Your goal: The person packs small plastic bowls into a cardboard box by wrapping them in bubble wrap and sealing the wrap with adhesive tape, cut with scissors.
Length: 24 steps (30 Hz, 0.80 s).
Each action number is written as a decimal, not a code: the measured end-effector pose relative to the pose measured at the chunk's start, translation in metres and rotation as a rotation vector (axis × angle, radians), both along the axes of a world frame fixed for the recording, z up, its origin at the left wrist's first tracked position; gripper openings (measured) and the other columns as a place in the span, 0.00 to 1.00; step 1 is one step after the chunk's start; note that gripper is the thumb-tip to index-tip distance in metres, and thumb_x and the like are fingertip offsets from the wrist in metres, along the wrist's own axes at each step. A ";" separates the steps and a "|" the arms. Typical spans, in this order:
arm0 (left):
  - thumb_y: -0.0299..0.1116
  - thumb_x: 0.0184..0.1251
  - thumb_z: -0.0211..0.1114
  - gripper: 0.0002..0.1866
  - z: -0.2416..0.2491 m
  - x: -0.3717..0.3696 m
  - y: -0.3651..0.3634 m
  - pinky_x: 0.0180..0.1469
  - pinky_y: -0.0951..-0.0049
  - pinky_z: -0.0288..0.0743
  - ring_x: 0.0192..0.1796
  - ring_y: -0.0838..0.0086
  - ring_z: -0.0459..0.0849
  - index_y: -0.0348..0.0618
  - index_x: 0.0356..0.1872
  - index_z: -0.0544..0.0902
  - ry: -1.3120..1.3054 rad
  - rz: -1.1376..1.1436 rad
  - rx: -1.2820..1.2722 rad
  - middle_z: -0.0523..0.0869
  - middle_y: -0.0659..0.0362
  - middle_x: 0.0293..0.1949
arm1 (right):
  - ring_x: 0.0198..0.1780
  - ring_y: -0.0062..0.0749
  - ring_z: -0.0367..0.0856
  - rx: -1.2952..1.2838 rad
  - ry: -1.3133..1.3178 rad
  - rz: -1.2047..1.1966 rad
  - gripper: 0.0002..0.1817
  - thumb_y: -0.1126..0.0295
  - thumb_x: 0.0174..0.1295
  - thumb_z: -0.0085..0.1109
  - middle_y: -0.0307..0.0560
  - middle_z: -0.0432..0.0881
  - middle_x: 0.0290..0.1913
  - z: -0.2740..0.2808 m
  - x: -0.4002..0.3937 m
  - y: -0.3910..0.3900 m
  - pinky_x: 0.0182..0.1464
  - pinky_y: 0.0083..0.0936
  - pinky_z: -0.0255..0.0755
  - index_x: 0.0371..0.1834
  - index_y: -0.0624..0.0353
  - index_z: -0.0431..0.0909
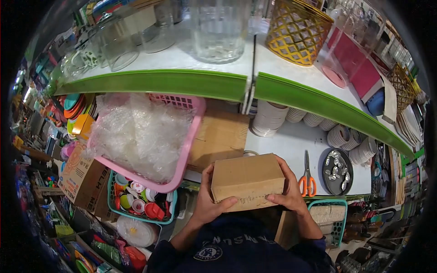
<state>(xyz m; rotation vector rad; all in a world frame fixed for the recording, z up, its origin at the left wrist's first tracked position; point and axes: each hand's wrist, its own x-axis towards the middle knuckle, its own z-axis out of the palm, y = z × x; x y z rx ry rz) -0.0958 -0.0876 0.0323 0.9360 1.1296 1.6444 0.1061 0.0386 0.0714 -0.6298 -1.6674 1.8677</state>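
Note:
A small closed cardboard box (248, 175) is held up between my two hands, near my chest. My left hand (214, 193) wraps its left side, with the thumb on the front face. On the right side, my right hand (290, 189) grips it the same way, thumb at the lower front edge. Orange-handled scissors (307, 175) lie on the white shelf just right of my right hand. Beyond them is a dark round tray (337, 170) with small foil-like pieces.
A pink basket (182, 168) of clear plastic wrap stands at the left, beside flat cardboard (223, 136). A green-edged shelf (159, 82) with glass jars crosses above. Stacked white cups (268, 118) stand behind. Teal baskets (170, 214) sit lower down.

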 end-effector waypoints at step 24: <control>0.43 0.72 0.58 0.26 0.049 -0.187 -0.021 0.57 0.61 0.73 0.52 0.56 0.81 0.45 0.68 0.69 0.873 0.140 -0.166 0.80 0.47 0.50 | 0.70 0.37 0.63 0.196 0.168 -0.039 0.46 0.59 0.57 0.62 0.51 0.65 0.70 0.016 -0.140 -0.017 0.73 0.31 0.52 0.78 0.61 0.52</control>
